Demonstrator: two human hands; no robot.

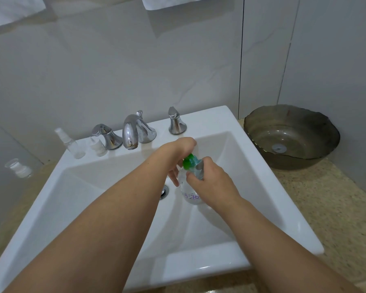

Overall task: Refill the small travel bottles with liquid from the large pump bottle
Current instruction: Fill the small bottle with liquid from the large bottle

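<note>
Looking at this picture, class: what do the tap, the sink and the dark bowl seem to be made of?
Tap: polished metal, probably chrome, judging by mirror reflections. Sink: glossy white, likely glazed ceramic, given soft highlights. Dark bowl: translucent smoky glass or plastic; its base shows through.

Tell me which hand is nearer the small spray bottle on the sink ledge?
Left. The left hand is over the basin, right of the spray bottle; the right hand is farther right still.

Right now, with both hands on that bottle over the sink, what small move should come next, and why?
Probably a press down on the green pump. The left hand sits over it, the right hand grips a small clear bottle against its spout, and the big bottle stands over the sink. Whether liquid flows yet is unclear.
</note>
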